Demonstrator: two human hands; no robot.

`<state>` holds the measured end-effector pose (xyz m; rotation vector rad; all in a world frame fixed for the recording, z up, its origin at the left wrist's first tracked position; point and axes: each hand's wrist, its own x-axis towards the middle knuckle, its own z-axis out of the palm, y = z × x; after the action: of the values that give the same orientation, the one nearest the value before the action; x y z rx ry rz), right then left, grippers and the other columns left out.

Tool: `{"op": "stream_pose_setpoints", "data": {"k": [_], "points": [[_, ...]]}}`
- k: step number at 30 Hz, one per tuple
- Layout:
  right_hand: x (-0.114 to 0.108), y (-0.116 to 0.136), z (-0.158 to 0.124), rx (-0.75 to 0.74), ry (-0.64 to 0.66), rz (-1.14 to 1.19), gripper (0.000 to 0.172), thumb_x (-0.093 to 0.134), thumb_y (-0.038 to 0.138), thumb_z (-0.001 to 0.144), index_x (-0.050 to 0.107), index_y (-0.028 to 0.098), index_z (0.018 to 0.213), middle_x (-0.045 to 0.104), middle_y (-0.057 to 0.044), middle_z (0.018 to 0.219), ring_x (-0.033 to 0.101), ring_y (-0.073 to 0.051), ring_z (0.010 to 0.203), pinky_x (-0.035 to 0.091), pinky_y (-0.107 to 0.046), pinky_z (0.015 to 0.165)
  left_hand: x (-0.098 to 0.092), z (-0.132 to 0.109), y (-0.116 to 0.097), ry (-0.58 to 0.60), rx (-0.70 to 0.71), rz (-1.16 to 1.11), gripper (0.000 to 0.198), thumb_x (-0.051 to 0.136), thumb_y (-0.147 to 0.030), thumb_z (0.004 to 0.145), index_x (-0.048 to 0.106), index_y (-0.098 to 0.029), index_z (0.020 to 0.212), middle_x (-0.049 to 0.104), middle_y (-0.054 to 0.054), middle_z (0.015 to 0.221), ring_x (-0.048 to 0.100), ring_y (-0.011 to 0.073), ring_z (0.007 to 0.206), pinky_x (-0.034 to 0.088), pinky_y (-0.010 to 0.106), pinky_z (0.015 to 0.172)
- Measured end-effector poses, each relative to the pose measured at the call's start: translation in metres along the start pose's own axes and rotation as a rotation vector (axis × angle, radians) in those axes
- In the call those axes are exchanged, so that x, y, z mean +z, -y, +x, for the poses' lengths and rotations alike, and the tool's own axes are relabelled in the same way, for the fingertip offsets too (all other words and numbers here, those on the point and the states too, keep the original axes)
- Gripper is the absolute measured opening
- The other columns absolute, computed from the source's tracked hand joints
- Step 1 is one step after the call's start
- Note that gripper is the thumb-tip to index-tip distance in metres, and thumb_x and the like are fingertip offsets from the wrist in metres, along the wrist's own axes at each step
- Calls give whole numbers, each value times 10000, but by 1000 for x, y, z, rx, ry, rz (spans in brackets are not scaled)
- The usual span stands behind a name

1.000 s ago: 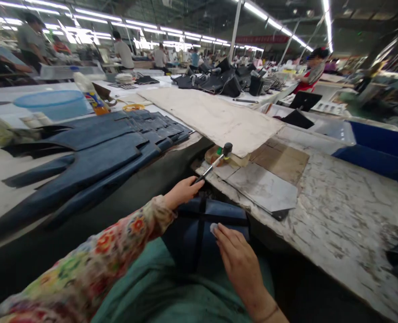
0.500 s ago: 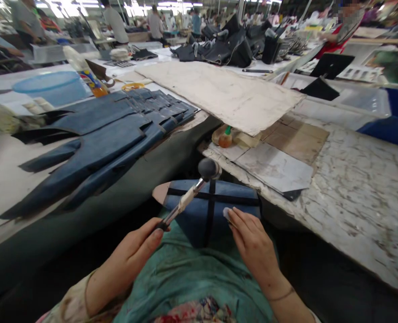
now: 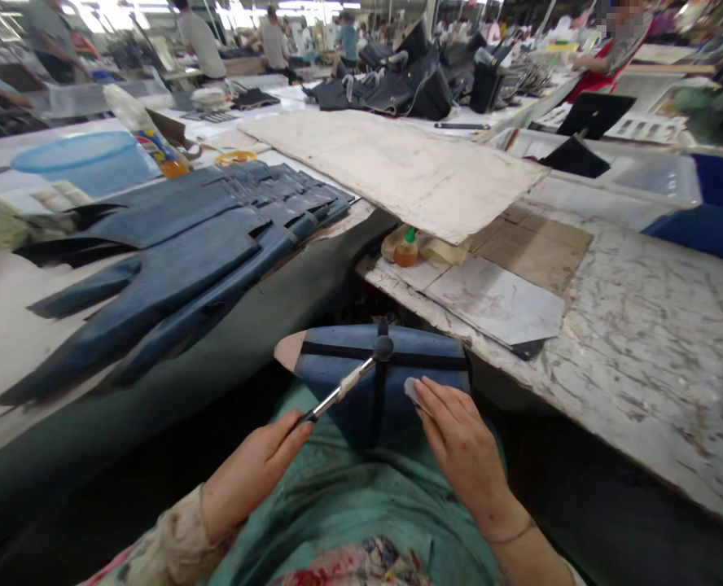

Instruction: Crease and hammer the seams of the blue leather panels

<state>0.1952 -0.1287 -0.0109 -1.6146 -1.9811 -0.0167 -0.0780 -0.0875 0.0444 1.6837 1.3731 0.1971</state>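
A hammer point(image 3: 344, 386) with a round dark head is held by its handle in my left hand point(image 3: 262, 464). Its head rests over the crossing of two black strips on a blue leather piece point(image 3: 337, 338), which has a pale pointed tip at the left and lies across my lap. My right hand point(image 3: 460, 443) is at the right part of this piece, fingers together around a small whitish object point(image 3: 411, 389), mostly hidden by the fingers.
Stacked blue leather pieces point(image 3: 184, 260) cover the left table. A pale board point(image 3: 398, 171) spans the gap to the stained right table point(image 3: 642, 342). A small green-capped bottle point(image 3: 406, 248) stands near the corner. Plastic bins point(image 3: 618, 191) and other people are further back.
The hammer head has come down onto the crossed strips, and my left hand has moved slightly right and down with it. My right hand has hardly moved.
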Motion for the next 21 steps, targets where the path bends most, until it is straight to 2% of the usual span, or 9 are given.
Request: {"op": "stream_pose_setpoints", "data": {"k": [6,11,16,21], "points": [[1,-2,-2,-16,-3,3,368,462,161,883,518,170,1246,605,-76,1163,541,-186,1041,466,-358,920,2,2,2,-95,13,-143,421,337,-530,865,562,-178,919,494,-22,626,455,112,556,402,205,537],[3,-3,-2,0,-6,-7,373,458,174,886,511,182,1255,609,-77,1155,550,-191,1033,464,-370,916,-1,6,6,-19,-33,-41,388,373,-504,858,568,-173,798,540,-3,669,498,131,626,424,224,612],[2,-3,-2,-23,-25,-2,372,464,184,887,504,181,1257,608,-78,1157,549,-190,1030,463,-368,916,-5,0,3,-83,9,-123,405,333,-518,870,561,-184,907,556,-3,685,501,124,610,427,206,580],[4,-4,-3,-6,-3,-1,376,441,189,895,497,193,1267,612,-83,1144,563,-193,1020,471,-381,902,-3,-1,10,-12,-19,10,375,355,-498,872,562,-191,815,591,1,711,552,144,657,446,229,645]]}}
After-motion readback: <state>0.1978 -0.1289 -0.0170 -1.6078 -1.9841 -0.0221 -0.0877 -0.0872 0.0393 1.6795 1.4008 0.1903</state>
